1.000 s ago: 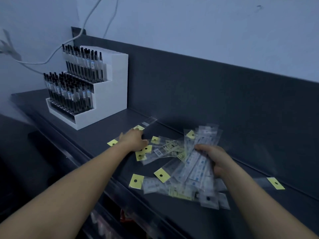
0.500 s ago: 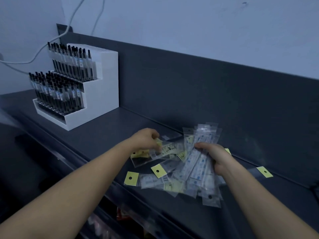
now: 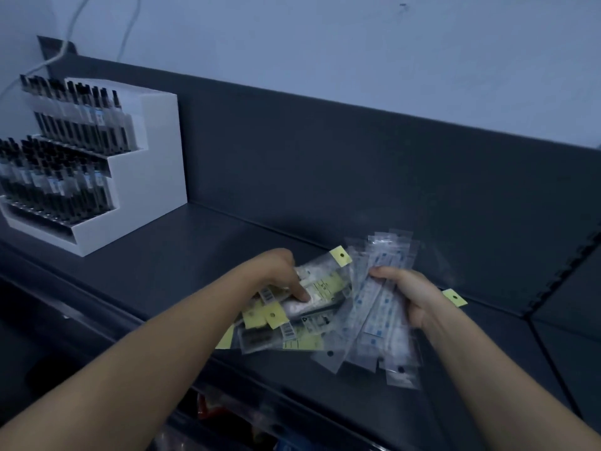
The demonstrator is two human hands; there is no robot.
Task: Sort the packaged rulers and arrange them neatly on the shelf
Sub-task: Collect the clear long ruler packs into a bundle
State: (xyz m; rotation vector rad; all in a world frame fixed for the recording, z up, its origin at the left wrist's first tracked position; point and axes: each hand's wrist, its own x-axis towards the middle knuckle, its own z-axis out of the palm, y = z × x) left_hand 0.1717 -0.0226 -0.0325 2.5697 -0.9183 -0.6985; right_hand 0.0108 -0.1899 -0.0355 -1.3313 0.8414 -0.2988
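Shop; stocked pen display (image 3: 97,164); shelf (image 3: 195,255)

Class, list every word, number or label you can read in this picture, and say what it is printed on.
No text can be read here.
Barcode stickers on the yellow-tagged packets: bars show, digits blurred.
Yellow card by the left hand: dark print, too blurred.
Blue marks on the clear ruler packets in the right hand: unreadable.
Pen labels in the white display stand: too small.

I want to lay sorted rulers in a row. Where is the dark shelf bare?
Bare: the dark grey metal shelf between the white stepped pen stand and the left hand. Crowded: clear plastic ruler packets heaped from there to the right hand.
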